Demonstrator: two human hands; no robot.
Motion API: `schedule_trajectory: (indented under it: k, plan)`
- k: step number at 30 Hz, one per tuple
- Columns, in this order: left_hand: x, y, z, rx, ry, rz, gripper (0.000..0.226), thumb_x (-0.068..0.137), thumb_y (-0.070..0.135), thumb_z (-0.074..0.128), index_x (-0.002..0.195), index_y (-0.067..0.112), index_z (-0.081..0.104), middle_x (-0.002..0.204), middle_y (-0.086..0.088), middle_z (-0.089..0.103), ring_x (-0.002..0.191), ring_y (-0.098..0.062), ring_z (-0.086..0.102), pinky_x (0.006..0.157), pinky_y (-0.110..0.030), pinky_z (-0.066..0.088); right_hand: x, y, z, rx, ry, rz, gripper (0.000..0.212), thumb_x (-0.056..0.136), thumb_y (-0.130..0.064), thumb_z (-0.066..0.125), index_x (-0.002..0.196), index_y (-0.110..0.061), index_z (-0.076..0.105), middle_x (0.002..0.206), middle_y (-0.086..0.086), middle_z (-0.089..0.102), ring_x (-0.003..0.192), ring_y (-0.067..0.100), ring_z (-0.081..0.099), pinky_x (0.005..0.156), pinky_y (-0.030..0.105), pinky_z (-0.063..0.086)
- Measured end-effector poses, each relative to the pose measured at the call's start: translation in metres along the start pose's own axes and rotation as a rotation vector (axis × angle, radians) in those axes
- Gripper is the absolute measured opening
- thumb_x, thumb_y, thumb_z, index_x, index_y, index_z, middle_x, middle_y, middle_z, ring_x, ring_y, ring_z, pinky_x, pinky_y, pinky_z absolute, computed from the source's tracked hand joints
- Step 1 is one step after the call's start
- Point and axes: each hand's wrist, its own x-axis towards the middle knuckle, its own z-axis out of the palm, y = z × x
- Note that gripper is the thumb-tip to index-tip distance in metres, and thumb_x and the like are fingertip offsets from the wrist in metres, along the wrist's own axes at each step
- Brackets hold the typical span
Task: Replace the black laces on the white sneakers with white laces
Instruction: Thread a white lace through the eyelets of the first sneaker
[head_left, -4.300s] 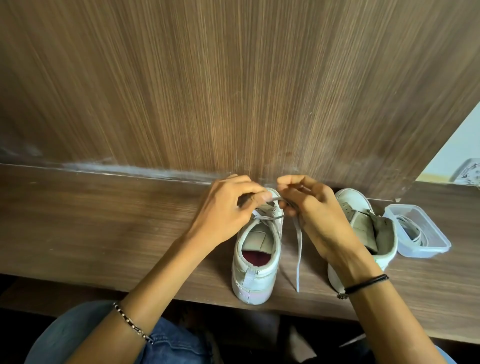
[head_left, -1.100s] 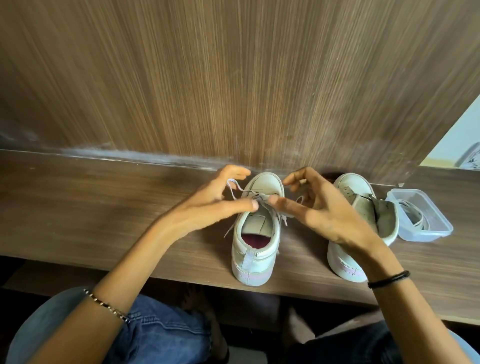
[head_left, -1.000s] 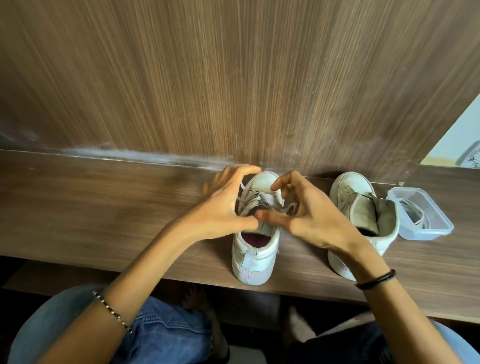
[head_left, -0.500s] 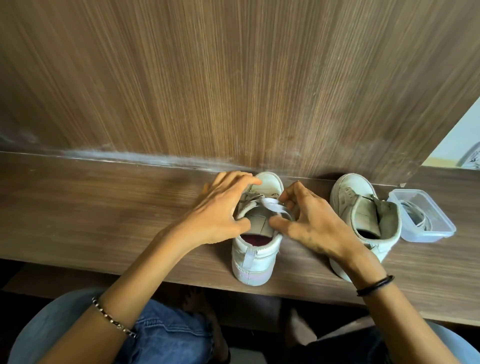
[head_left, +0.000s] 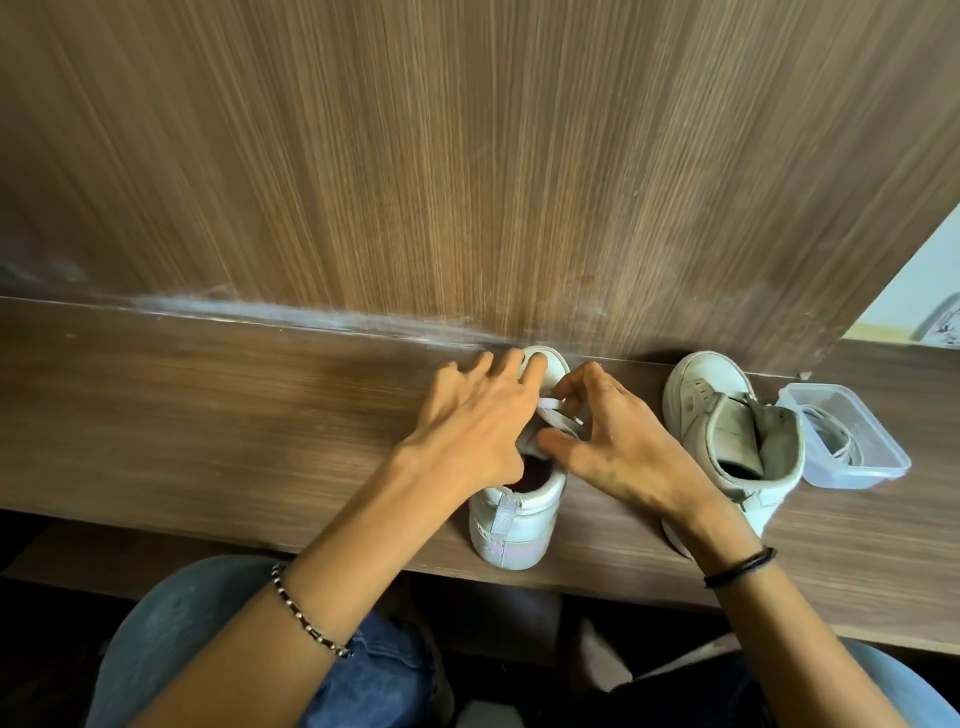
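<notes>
White lace (head_left: 553, 410) was found looped over the throat of the near sneaker (head_left: 514, 525), which stood on the wooden surface (head_left: 208, 415), toe to the back panel (head_left: 467, 156), heel at the front edge.

Head view: your right hand (head_left: 618, 452) grasped that loop, forefinger and thumb curled about it. Your left hand (head_left: 467, 431) lay over the forefoot, fingers (head_left: 506, 371) released and spread, tips resting on the toe; its thumb was hidden. The second sneaker (head_left: 727, 415) stood just to the right, unlaced, tongue thrown open. Beside it a clear container (head_left: 862, 475) held another coiled lace (head_left: 836, 441). No black lace was seen.

Risks noted: the loop appeared held by one pinch only, so a slackened grip would likely let it spring loose. A pull toward you could drag the shoe off the edge, the heel sitting so close to it.

Markings: none legible; the heel tab bore marks too small to read.
</notes>
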Motion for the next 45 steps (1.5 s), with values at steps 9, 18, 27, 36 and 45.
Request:
schedule_trajectory:
  k: [9, 18, 27, 36, 45]
  plan:
    - [-0.015, -0.014, -0.011, 0.032, 0.064, -0.234, 0.054, 0.095, 0.068, 0.045, 0.071, 0.02, 0.051, 0.071, -0.002, 0.055, 0.091, -0.03, 0.068, 0.069, -0.033, 0.029, -0.004, -0.005, -0.006, -0.028, -0.039, 0.045, 0.068, 0.063, -0.064, 0.067, 0.119, -0.035, 0.042, 0.117, -0.022, 0.045, 0.111, 0.005, 0.055, 0.1, 0.044, 0.05]
    - [0.001, 0.0, -0.013, -0.114, -0.078, -0.24, 0.014, 0.09, 0.015, 0.062, 0.104, 0.017, 0.057, 0.108, -0.01, 0.06, 0.113, -0.034, 0.059, 0.079, -0.036, 0.032, -0.003, -0.023, 0.022, -0.335, 0.212, 0.172, 0.046, 0.088, -0.042, 0.067, 0.114, -0.009, 0.048, 0.113, 0.007, 0.055, 0.1, 0.038, 0.063, 0.074, 0.04, 0.048]
    - [-0.018, -0.003, -0.011, -0.176, 0.002, -0.19, 0.017, 0.096, 0.007, 0.051, 0.084, 0.014, 0.042, 0.078, -0.006, 0.042, 0.096, -0.039, 0.064, 0.067, -0.037, 0.037, -0.009, -0.021, 0.026, -0.312, 0.271, 0.03, 0.027, 0.092, -0.026, 0.056, 0.074, -0.008, 0.047, 0.066, 0.004, 0.046, 0.066, 0.04, 0.052, 0.06, 0.035, 0.039]
    - [-0.032, -0.005, -0.012, -0.051, 0.054, -0.216, 0.02, 0.103, 0.018, 0.04, 0.102, 0.008, 0.058, 0.097, -0.016, 0.07, 0.096, -0.041, 0.067, 0.067, -0.037, 0.033, -0.008, -0.011, 0.026, -0.201, 0.375, -0.19, 0.032, 0.084, -0.04, 0.069, 0.087, -0.017, 0.046, 0.074, 0.001, 0.067, 0.066, 0.033, 0.065, 0.056, 0.037, 0.05]
    - [-0.033, -0.022, -0.019, 0.013, 0.045, -0.261, 0.015, 0.1, 0.026, 0.049, 0.09, 0.018, 0.057, 0.099, -0.009, 0.067, 0.1, -0.035, 0.065, 0.072, -0.034, 0.033, 0.004, -0.025, 0.048, -0.212, 0.285, -0.151, 0.017, 0.089, -0.017, 0.055, 0.079, -0.009, 0.043, 0.07, 0.011, 0.058, 0.059, 0.039, 0.049, 0.057, 0.036, 0.041]
